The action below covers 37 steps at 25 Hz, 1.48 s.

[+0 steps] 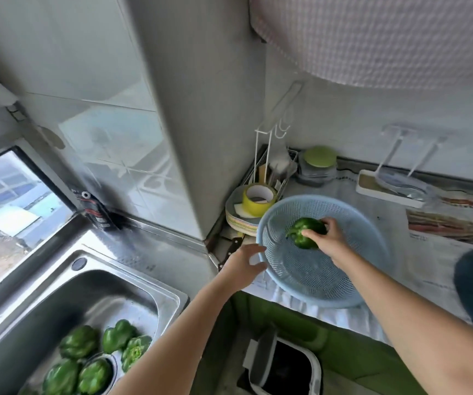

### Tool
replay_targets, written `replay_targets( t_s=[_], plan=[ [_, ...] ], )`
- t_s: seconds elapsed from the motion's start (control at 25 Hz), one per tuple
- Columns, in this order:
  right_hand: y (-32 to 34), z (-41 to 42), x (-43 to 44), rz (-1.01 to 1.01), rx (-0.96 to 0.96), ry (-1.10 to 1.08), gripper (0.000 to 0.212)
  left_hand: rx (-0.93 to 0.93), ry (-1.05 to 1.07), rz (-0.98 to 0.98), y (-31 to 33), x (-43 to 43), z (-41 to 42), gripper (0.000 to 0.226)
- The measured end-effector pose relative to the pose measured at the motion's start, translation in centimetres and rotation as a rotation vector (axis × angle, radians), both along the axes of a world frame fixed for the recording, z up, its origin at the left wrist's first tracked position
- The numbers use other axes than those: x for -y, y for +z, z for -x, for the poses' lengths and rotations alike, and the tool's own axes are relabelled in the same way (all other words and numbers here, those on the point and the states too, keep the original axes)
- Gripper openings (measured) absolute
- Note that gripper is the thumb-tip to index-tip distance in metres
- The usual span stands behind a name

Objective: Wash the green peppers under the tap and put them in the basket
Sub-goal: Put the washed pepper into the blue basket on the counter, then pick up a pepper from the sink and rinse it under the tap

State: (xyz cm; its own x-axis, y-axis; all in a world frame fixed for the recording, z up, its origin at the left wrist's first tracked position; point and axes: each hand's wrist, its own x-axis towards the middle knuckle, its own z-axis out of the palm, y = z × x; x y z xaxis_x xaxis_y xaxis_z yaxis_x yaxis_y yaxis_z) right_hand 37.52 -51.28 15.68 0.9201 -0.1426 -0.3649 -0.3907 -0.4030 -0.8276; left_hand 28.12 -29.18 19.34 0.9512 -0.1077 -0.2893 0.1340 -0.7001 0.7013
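1. a person's right hand (326,238) grips one green pepper (305,236) from above, fingers curled over its top, inside the pale blue basket (309,277) on the paper-covered counter (417,269). the pepper sits low against the basket's far wall. whether it already rests on the mesh cannot be told.
2. the left hand (246,263) is empty, fingers spread wide, at the basket's left rim. contact with the rim cannot be confirmed.
3. the step in hand looks like the drop-off, with this pepper going into the basket. the next move likely calls for the right hand to let go and both hands to swing back left to the sink (81,283) for another pepper. the tap is out of view.
4. the basket holds only this single pepper, and the rest of its mesh floor is bare.
5. the steel sink holds five more peppers (95,360), clustered at its near end around the drain and well apart from the basket, so most of the job appears to lie ahead.
6. a stack of plates (236,220) just beside the basket carries a roll of yellow tape (259,199). an open bin (286,369) with a dark inside stands below the counter edge.
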Motion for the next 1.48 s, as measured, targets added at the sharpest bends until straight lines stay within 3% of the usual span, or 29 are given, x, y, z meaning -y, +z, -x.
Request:
replay_targets(
  t_s=[0.2,0.44,0.6,0.72,0.88,1.0,1.12,1.2,1.32,1.48],
  plan=[
    [-2.1,-0.2,0.8,0.018,0.109,0.059,0.038,0.007,-0.072,-0.07,-0.6,-0.5,-0.7,0.047],
    [-1.2,-2.2,1.4,0.308,0.239,0.046,0.022,-0.019,-0.115,-0.109,-0.7,-0.3,-0.7,0.052],
    [1.0,-2.2,-0.3,0.347,0.304,0.064,0.023,-0.04,-0.078,-0.07,-0.4,-0.3,-0.4,0.05],
    [3.8,-1.6,-3.5,0.243,0.421,0.256,0.017,-0.021,0.06,0.02,0.2,-1.4,0.9,0.044],
    [8.1,1.5,-11.3,0.02,0.431,0.636,0.019,0.081,0.341,0.067,0.3,-6.6,6.3,0.032],
    [8.7,5.0,-17.1,0.054,0.474,0.865,0.027,0.061,0.559,0.005,-0.8,-11.4,11.6,0.022],
    [7.0,8.7,-23.4,0.099,0.422,1.093,0.037,-0.033,0.784,-0.084,-2.2,-15.8,17.5,0.008],
    [5.1,11.1,-28.1,0.135,0.371,1.225,0.037,-0.189,0.882,-0.139,-4.1,-18.1,21.9,0.004],
    [0.8,14.1,-33.6,0.254,0.224,1.369,0.018,-0.421,0.91,-0.173,-7.3,-19.9,27.9,0.013],
    [-5.0,17.8,-38.6,0.375,-0.018,1.422,0.01,-0.576,0.929,-0.062,-9.6,-22.7,33.3,0.026]
  ],
)
